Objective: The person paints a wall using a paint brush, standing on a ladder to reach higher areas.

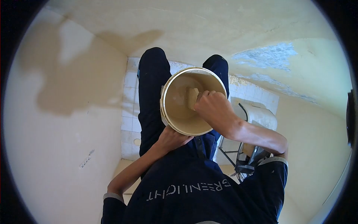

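Note:
A cream plastic bucket [165, 120] is tilted towards me between my legs, its round mouth facing up. Against the near side of its rim, my left hand [172, 139] grips it, some fingers hidden beneath. My right hand [211, 101] reaches over the bucket's mouth with the fingers curled closed. From that fist sticks out a tan, block-shaped piece [192, 98] with a flat face. A pale layer coats the inside of the bucket around it.
White floor tiles [129, 93] lie beneath my legs. To the right stands a pale container [261, 115] beside a dark metal frame [231, 152]. The wall ahead [201, 30] has bluish-white peeled patches [268, 56]. A plain wall [63, 138] rises close on the left.

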A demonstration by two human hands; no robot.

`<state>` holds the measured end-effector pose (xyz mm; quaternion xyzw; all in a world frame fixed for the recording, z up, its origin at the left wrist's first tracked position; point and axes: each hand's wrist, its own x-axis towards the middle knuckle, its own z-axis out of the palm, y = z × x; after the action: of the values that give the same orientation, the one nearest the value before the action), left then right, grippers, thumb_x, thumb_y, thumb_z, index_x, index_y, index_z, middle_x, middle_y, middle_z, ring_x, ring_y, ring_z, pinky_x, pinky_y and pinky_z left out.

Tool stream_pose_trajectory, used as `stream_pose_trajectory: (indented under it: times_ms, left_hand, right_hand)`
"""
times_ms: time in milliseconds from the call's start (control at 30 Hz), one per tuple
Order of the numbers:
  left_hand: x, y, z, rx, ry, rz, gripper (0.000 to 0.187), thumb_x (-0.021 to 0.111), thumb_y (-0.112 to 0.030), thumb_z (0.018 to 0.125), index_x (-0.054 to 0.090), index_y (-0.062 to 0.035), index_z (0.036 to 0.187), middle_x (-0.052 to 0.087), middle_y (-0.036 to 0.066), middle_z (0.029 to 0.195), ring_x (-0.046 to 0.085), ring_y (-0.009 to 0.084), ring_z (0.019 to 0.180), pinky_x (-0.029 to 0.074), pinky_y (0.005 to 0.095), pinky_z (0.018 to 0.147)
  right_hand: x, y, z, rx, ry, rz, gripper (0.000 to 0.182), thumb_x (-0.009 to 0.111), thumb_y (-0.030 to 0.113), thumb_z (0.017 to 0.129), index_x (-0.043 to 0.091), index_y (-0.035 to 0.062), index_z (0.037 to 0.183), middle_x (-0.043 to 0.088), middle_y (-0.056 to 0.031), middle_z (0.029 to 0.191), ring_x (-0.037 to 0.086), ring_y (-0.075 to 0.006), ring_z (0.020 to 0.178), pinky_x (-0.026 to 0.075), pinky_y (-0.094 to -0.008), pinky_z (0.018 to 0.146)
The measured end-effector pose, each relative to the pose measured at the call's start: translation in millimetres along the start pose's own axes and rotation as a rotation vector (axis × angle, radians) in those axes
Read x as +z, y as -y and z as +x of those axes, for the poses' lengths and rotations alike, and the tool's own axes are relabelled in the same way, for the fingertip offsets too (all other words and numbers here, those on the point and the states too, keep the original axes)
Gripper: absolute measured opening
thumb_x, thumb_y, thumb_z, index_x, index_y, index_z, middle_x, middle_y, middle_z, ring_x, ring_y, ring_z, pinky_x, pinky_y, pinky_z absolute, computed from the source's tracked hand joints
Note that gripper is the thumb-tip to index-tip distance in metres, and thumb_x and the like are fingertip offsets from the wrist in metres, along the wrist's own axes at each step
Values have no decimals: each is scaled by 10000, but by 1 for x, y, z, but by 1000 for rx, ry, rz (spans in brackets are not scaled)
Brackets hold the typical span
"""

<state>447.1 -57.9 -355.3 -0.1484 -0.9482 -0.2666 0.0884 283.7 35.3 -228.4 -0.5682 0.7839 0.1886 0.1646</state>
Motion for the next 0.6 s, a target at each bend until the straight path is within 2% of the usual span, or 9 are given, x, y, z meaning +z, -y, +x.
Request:
stream_pose_trajectory:
  times_ms: [433, 533, 600]
  left_hand:
    - [1, 2, -1, 14, -46, -4, 299, 698, -314, 761, 657, -104, 970, 645, 44, 926, 638, 195, 814, 523, 320, 700]
    - [4, 2, -3, -20, 26, -49, 278, 693, -308, 767, 662, -114, 964, 647, 43, 916, 638, 198, 819, 521, 317, 705]
    - [3, 3, 1, 25, -47, -77, 252, 683, -303, 775, 668, -121, 949, 648, 40, 908, 643, 202, 807, 521, 316, 698]
  right_hand:
    - [17, 4, 13, -15, -26, 61, 33, 672, 56, 669, 668, 50, 701, 645, -99, 702, 660, -197, 690, 507, -282, 556]
    - [17, 4, 12, -23, -36, 46, 23, 664, 58, 677, 670, 55, 699, 644, -99, 700, 660, -202, 691, 508, -287, 555]
    - [16, 3, 13, -20, -22, 47, 46, 647, 76, 704, 687, 99, 702, 642, -61, 670, 663, -166, 692, 503, -270, 546]
